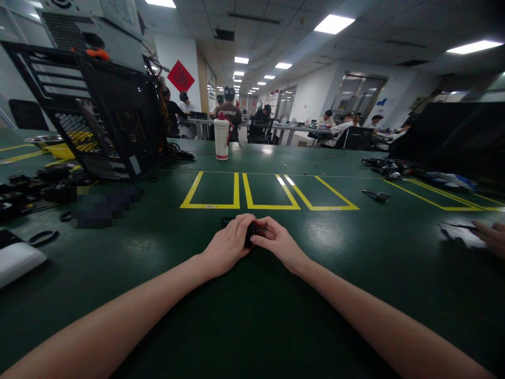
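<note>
Just in front of the yellow-taped rectangles, a small black object (249, 235) is held between my two hands. Its kind cannot be made out, since fingers cover most of it. My left hand (232, 239) wraps over it from the left, palm down. From the right, my right hand (275, 239) closes thumb and fingers on its near side. A dark edge (226, 221) shows beyond my left knuckles; whether it belongs to the same object I cannot tell. Both forearms reach in low over the green tabletop (252, 316).
A black computer case (114, 121) stands at the left near tangled black parts (35, 192). Beyond the taped rectangles (272, 207) is a white cup (221, 139). A small dark tool (376, 196) lies to the right. Another person's hand (491, 237) is at the right edge.
</note>
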Action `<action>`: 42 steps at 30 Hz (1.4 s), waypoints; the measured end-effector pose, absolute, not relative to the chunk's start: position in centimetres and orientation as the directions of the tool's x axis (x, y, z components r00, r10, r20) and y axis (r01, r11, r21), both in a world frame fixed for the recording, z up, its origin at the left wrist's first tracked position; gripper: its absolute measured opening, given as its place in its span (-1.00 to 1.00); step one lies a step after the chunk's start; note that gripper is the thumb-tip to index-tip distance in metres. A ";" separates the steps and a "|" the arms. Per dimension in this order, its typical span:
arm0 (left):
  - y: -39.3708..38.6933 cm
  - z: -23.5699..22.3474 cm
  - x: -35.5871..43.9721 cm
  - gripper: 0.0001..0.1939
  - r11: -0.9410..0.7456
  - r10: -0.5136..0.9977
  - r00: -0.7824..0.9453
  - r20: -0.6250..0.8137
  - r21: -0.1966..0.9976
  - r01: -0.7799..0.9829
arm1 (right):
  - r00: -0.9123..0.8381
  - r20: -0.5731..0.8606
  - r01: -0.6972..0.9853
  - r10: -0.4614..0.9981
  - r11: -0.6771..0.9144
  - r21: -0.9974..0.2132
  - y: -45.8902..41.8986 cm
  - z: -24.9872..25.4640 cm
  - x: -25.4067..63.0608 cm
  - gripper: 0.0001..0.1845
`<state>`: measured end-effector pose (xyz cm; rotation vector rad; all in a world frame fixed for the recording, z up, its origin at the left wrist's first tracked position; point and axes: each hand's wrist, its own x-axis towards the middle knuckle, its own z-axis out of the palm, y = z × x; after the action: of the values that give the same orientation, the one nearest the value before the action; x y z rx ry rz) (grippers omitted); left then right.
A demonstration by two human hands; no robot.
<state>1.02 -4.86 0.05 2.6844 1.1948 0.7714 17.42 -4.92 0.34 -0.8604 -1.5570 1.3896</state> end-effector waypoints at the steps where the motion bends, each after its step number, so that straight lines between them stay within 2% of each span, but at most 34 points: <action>1: -4.8 0.0 1.0 -0.34 -0.686 0.718 0.560 0.413 0.287 0.668 | -0.387 0.148 -0.041 0.910 0.143 -0.989 -4.9 0.3 17.4 -0.72; 8: -4.7 -0.3 1.1 -0.34 -0.674 0.724 0.545 0.423 0.264 0.690 | -0.362 0.088 -0.018 0.928 0.087 -0.996 -4.4 0.0 17.6 -0.62; 13: -4.7 -0.3 1.1 -0.31 -0.686 0.713 0.559 0.424 0.256 0.681 | -0.429 0.165 -0.108 0.888 0.131 -0.986 -4.5 0.1 17.7 -0.60; 18: -4.7 -0.3 1.2 -0.34 -0.693 0.704 0.553 0.445 0.263 0.671 | -0.368 0.148 -0.057 0.918 0.136 -0.989 -4.7 0.3 17.5 -0.74; 24: -4.6 -0.3 1.1 -0.33 -0.684 0.716 0.550 0.431 0.270 0.678 | -0.388 0.078 0.016 0.919 0.091 -0.996 -4.3 0.3 17.7 -0.68; 30: -4.9 0.0 1.1 -0.35 -0.681 0.722 0.556 0.411 0.283 0.676 | -0.429 0.205 -0.052 0.880 0.203 -0.978 -4.5 0.3 17.8 -0.63; 35: -4.8 0.0 1.1 -0.38 -0.692 0.712 0.559 0.425 0.285 0.664 | -0.362 0.172 -0.014 0.916 0.179 -0.984 -4.6 0.2 17.4 -0.76; 39: -4.7 -0.2 1.1 -0.35 -0.687 0.713 0.550 0.435 0.279 0.670 | -0.318 0.122 0.042 0.940 0.143 -0.989 -4.2 0.1 17.5 -0.68; 42: -4.7 -0.3 1.1 -0.33 -0.682 0.717 0.548 0.431 0.276 0.677 | -0.387 0.102 0.038 0.916 0.126 -0.991 -4.2 0.4 17.8 -0.70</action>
<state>1.10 -4.66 -0.29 2.6953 1.2169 0.8046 17.80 -4.22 0.36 -0.9530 -1.5944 1.3694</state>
